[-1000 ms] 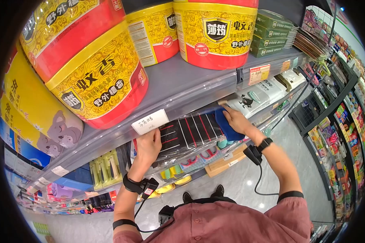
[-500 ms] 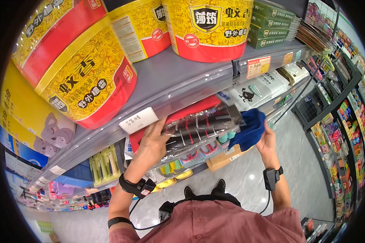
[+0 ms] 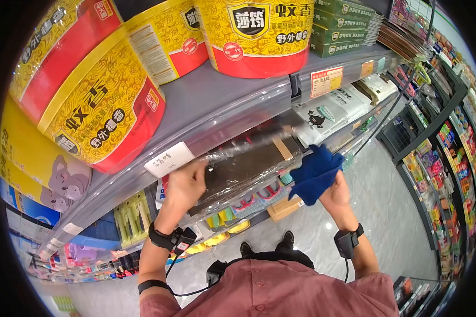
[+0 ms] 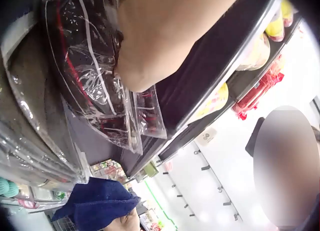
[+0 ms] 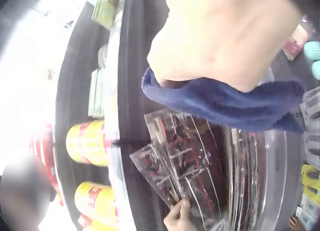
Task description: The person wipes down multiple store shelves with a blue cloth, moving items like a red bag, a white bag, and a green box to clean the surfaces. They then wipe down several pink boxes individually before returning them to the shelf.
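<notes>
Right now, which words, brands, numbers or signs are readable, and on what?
"莎筠": clearest on rightmost mosquito-coil tub.
"新一代": its round red seal.
"蚊香": that tub, left mosquito-coil tub.
"野外檀香": both, plus upper-left tub.
"40": left and upper-left tubs.
Too small or blurred: handwritten card, price tag, green boxes, white packets, koala pack.
None readable: blue cloth, wrapped packet.

The fingers of the right hand [image 3: 337,195] are being partly hidden by the cloth [image 3: 316,177]. In the right wrist view, the left hand [image 5: 180,218] is being cut off by the bottom edge. Above both hands, the tubs [image 3: 256,50] are being cropped by the head view's top edge. Beyond the right hand, distant goods [image 3: 452,179] are being shown too small to be identified.
</notes>
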Available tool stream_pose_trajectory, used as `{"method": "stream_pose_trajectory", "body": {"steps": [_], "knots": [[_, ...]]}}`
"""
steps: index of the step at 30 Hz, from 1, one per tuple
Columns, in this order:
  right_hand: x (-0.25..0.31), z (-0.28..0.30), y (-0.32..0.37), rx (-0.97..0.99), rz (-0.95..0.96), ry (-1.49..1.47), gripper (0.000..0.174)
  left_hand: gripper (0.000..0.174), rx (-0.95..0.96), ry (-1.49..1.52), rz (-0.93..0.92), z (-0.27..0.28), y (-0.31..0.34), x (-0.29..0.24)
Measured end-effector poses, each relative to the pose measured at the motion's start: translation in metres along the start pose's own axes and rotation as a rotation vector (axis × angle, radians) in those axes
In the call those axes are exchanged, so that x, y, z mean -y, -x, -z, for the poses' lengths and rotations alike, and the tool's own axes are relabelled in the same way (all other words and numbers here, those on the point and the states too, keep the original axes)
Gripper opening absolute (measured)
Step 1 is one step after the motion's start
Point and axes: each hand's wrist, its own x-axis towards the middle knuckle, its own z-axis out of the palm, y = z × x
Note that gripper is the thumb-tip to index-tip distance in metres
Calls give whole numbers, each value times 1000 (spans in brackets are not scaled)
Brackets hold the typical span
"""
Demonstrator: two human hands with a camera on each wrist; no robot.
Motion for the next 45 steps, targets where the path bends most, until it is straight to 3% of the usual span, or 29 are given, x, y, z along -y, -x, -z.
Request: {"method": "stream_pose_trajectory", "body": {"steps": [1, 2, 3, 4, 5, 6, 8, 10, 12, 13, 15, 16, 17, 19, 20, 21, 22, 24, 25, 26, 28, 31, 33, 38, 40, 42, 43, 45], "knots": [[-7, -10, 0, -2, 130, 90, 35, 9, -41, -1, 80, -1, -2, 6], [-14, -15, -2, -3, 132, 93, 35, 11, -83, -2, 161, -2, -3, 15], [-19, -23, -5, 49, 283, 685, 32, 11, -84, 0, 161, -3, -4, 25], [-27, -37, -10, 143, 342, 1028, 31, 13, -114, -52, 111, -3, -5, 35], [-34, -55, -13, 225, 444, 1354, 30, 15, -144, -105, 60, -5, -5, 42], [-43, -87, -16, 352, 459, 1427, 30, 15, -147, -103, 60, -7, -4, 45], [-86, -97, -28, 678, 615, 2123, 37, 17, -206, -367, -116, -10, -1, 52], [-125, -108, -30, 966, 916, 1857, 40, 16, -287, -415, -169, -14, 2, 57], [-157, -123, -35, 1210, 646, 1729, 45, 15, -212, -200, -30, -8, 2, 45], [-169, -129, -40, 1211, 645, 1730, 45, 14, -215, -67, 3, -6, 2, 43], [-180, -144, -53, 1392, 596, 1667, 43, 14, -154, -137, 57, 2, 3, 36], [-177, -147, -61, 1395, 606, 1670, 43, 14, -95, -208, 108, 6, 3, 35], [-170, -154, -71, 1381, 540, 1667, 43, 16, -232, -102, 3, -2, 4, 51], [-162, -156, -97, 1349, 384, 1703, 46, 16, -249, -91, 3, 4, 3, 44], [-144, -161, -100, 1293, 342, 1751, 47, 17, -258, -79, 10, 7, 4, 42], [-121, -170, -96, 1154, 159, 1834, 48, 16, -270, -66, 0, 7, 6, 42], [-135, -138, -129, 1108, 541, 1812, 48, 16, -276, -68, 6, 7, 6, 41], [-108, -114, -163, 938, 532, 1919, 53, 15, -322, -63, -44, 6, 6, 38], [-85, -113, -167, 816, 435, 2062, 56, 15, -286, -59, -11, 7, 7, 37], [-75, -90, -185, 722, 502, 2065, 58, 15, -288, -59, -9, 5, 7, 38], [-47, -72, -189, 653, 239, 2064, 61, 15, -274, -7, 41, 0, 8, 40], [-29, -57, -152, 564, 245, 2150, 56, 16, -257, -7, 95, -6, 7, 35], [-19, -56, -119, 510, 392, 1847, 42, 15, -275, -22, 57, -6, 3, 29], [3, -31, -58, 463, 465, 1666, 27, 10, -288, -27, 21, -13, 3, 19], [8, -29, -44, 451, 508, 1645, 25, 8, -183, -7, 42, -12, 0, 9], [11, -27, -36, 367, 489, 1596, 23, 7, -135, 0, -23, -16, 2, 6], [9, -25, -36, 336, 556, 1585, 20, 7, -96, -50, -115, -19, 5, 3], [6, -23, -35, 240, 514, 1571, 20, 15, -37, -87, -327, -26, 8, 2]]}}
